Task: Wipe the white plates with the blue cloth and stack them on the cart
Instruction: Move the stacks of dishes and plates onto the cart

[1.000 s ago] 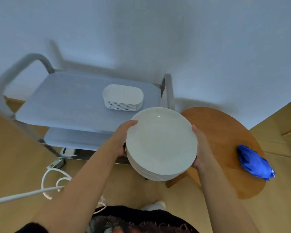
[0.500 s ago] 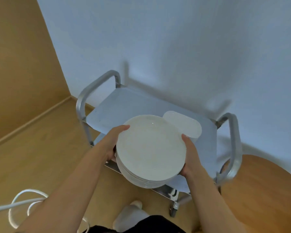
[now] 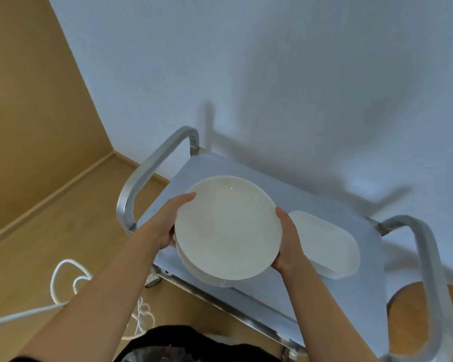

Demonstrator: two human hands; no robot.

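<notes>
A stack of round white plates (image 3: 226, 228) hangs over the left half of the cart's grey top shelf (image 3: 324, 205). My left hand (image 3: 171, 220) grips its left rim and my right hand (image 3: 288, 244) grips its right rim, fingers underneath. Whether the stack touches the shelf cannot be told. A second stack of white rounded-rectangle plates (image 3: 327, 246) sits on the shelf just right of my right hand. The blue cloth is out of view.
The cart has metal handles at the left (image 3: 147, 176) and right (image 3: 429, 262) ends and stands against a white wall. A round wooden table (image 3: 408, 322) lies to its right. A white cable (image 3: 63, 283) coils on the wooden floor at left.
Both hands carried the round plate stack left from above the wooden table to over the cart's top shelf, past the rectangular stack. The view swung left, so the blue cloth dropped out.
</notes>
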